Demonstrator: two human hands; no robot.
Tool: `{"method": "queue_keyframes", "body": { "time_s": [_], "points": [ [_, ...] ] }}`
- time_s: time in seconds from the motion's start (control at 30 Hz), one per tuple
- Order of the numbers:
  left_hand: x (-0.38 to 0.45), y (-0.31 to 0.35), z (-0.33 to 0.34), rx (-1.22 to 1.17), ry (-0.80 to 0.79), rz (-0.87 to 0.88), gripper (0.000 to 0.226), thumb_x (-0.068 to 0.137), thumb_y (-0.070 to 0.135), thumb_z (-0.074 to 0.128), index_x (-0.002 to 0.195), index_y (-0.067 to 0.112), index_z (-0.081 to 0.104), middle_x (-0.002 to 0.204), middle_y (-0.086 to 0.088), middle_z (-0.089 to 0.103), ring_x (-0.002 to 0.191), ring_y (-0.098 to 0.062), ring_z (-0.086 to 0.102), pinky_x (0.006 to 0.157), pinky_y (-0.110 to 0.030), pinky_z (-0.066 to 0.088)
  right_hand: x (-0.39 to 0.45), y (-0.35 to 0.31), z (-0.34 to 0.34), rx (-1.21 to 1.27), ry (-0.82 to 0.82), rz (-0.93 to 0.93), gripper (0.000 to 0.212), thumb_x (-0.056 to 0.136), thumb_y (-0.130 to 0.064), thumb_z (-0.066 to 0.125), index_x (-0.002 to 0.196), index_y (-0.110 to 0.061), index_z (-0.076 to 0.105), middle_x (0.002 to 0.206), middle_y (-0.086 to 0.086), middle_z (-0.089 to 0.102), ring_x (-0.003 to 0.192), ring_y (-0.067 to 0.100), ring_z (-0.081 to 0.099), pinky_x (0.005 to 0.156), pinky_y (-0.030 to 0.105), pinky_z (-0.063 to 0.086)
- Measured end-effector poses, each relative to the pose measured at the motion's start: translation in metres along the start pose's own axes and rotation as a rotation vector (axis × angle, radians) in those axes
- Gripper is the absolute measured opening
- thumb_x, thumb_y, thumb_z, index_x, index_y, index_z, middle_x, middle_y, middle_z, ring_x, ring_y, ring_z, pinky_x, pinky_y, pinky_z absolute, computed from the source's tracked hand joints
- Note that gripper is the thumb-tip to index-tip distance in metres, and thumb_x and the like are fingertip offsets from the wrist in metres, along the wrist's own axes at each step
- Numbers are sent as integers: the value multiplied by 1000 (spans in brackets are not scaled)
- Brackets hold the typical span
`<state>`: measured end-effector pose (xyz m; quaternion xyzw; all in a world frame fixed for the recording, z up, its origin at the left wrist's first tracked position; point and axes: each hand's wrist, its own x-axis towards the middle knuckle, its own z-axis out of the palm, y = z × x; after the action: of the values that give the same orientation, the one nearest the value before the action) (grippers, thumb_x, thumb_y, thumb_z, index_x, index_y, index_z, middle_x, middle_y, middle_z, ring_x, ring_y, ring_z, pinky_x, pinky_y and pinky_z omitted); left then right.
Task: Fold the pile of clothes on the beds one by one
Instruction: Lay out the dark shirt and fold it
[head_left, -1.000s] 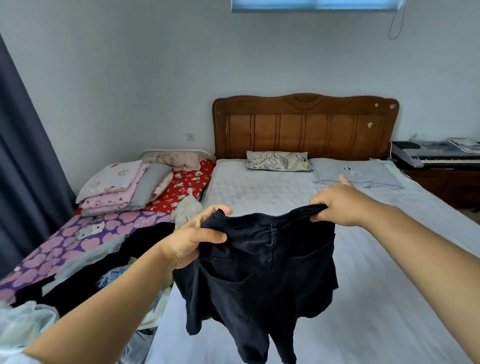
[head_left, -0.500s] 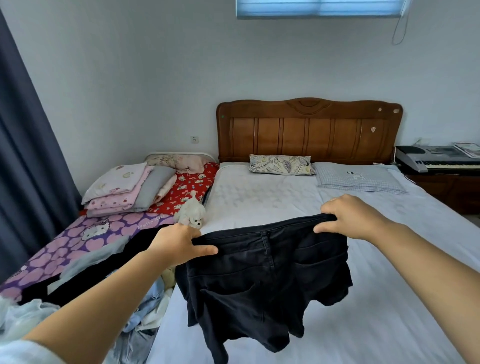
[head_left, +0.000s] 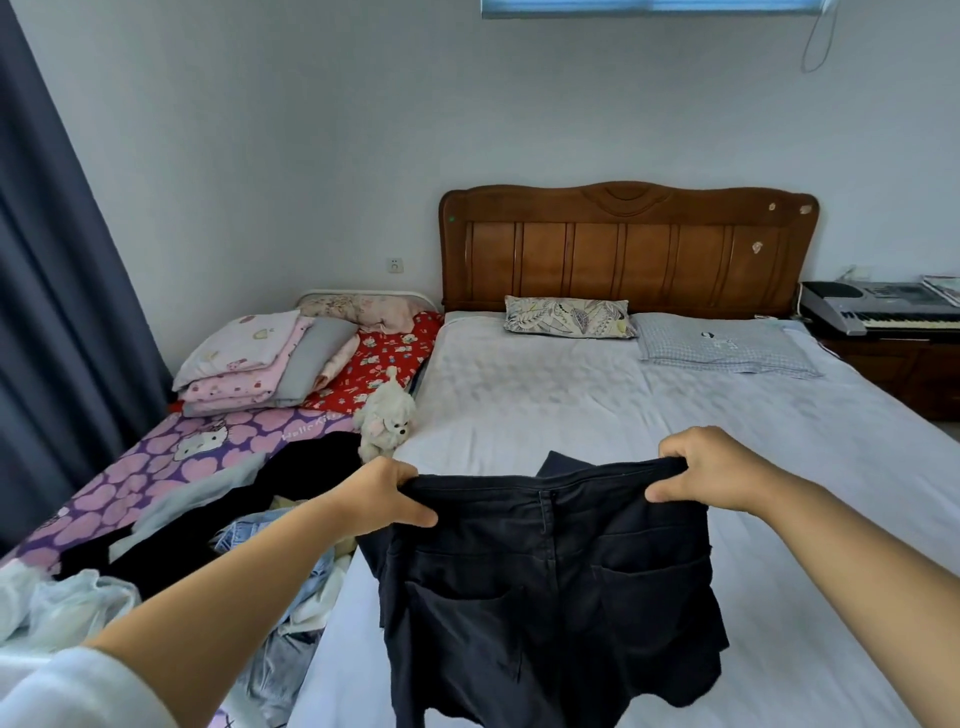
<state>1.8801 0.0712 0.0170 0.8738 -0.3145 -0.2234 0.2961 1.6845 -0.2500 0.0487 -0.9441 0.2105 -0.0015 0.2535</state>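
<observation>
The black shorts (head_left: 550, 587) hung by their waistband over the near part of the white bed (head_left: 597, 405), left hand (head_left: 382, 499) and right hand (head_left: 711, 470) each gripping a waistband corner; bare sheet stretched beyond, the clothes pile (head_left: 249, 525) crowding the left edge

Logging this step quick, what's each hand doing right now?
Left hand: grips the waistband of the black shorts, left end.
Right hand: grips the same waistband, right end.
</observation>
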Motion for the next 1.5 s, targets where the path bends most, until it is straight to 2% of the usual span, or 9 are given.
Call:
{"method": "queue_keyframes", "body": {
  "time_s": [0.2,0.4,0.5,0.63,0.73,0.93,1.07,1.23,1.5],
  "points": [
    [4,-4,8,-55,15,-60,41,82,40,71,46,29,55,47,14,44,48,-6,40,54,-20,33,0,7,4,-2,-12,17,15,76,-8,69,69,-20,61,75,-3,60,65,12,58,54,18,42],
    [22,15,28,6,343,68,23,82,7,68,98,22,60,91,5,61,88,-16,57,70,-20,46,12,17,16,-53,271,-20,21,83,11,54,79,-5,66,134,14,48,129,29,45,92,28,39],
    [35,23,32,85,417,160,46,87,3,61,130,14,53,121,-6,58,115,-23,52,92,-25,40,14,22,17,-28,447,-46,23,80,17,49,78,0,64,99,14,60,97,33,58,74,31,45],
    [37,15,43,205,483,342,27,76,-10,62,97,5,69,95,-10,61,93,-28,54,82,-31,43,1,31,27,28,451,-70,31,76,19,49,71,-9,60,81,1,57,74,23,54,63,27,41],
    [30,-10,68,269,350,378,29,67,-13,60,85,9,66,84,-2,58,86,-28,54,74,-30,40,-18,45,52,27,176,-6,39,73,15,57,61,-22,52,75,-5,56,71,17,54,61,19,40],
    [10,-61,112,355,-506,108,18,74,33,69,78,16,65,70,15,60,71,-8,55,74,-29,50,-51,69,108,73,-343,243,15,72,-10,73,71,-23,68,76,-4,68,67,6,63,62,16,48],
    [8,-70,128,224,-411,62,15,88,22,54,89,21,69,89,18,64,86,0,58,76,-10,44,-59,67,133,140,-258,279,11,75,-13,72,74,-23,69,80,-6,69,71,5,63,68,18,50],
    [10,-70,150,177,-369,-19,23,96,22,46,107,23,66,111,9,63,104,-12,58,94,-26,46,-66,63,170,168,-237,291,8,80,-13,68,76,-20,68,77,-5,68,73,9,64,71,21,52],
    [25,-113,227,220,-514,-71,15,93,11,39,83,21,43,87,-3,41,79,-16,36,70,-29,29,-62,68,272,222,-323,325,23,85,-12,56,65,-24,59,70,-8,64,72,10,61,72,25,51]
  ]
}}
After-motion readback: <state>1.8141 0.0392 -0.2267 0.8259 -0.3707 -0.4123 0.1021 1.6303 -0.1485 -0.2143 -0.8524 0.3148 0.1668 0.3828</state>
